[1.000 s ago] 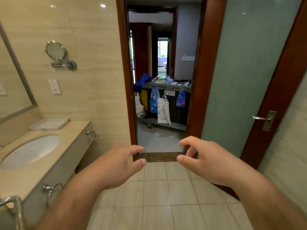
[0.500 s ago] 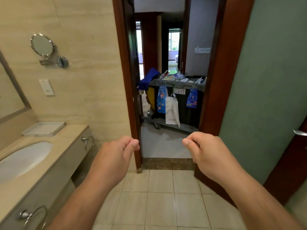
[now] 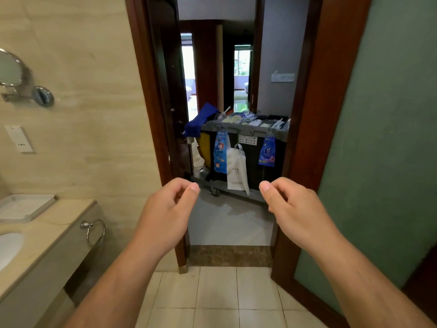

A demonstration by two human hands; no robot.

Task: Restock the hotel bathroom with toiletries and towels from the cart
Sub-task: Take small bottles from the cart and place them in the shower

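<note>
Through the bathroom doorway stands the housekeeping cart (image 3: pixel 246 133), just outside. Its grey top tray holds several small toiletry items. A blue cloth (image 3: pixel 201 119) drapes over its left end. Two blue packets (image 3: pixel 221 152) and a white bag (image 3: pixel 236 169) hang on its front. My left hand (image 3: pixel 165 214) and my right hand (image 3: pixel 298 209) are raised in front of me, inside the bathroom and short of the doorway. Both have loosely curled fingers and hold nothing. No towels are visible.
The vanity counter with an empty white tray (image 3: pixel 23 207), a sink (image 3: pixel 9 247) and a towel ring (image 3: pixel 95 233) lies at the left. A round wall mirror (image 3: pixel 9 69) hangs above. The green glass door (image 3: pixel 378 138) stands open at the right. A dark stone threshold (image 3: pixel 230 255) crosses the doorway.
I have moved closer to the doorway, so the cart looks larger and the counter has slid left. Both hands' fingers curled in from a spread pose.
</note>
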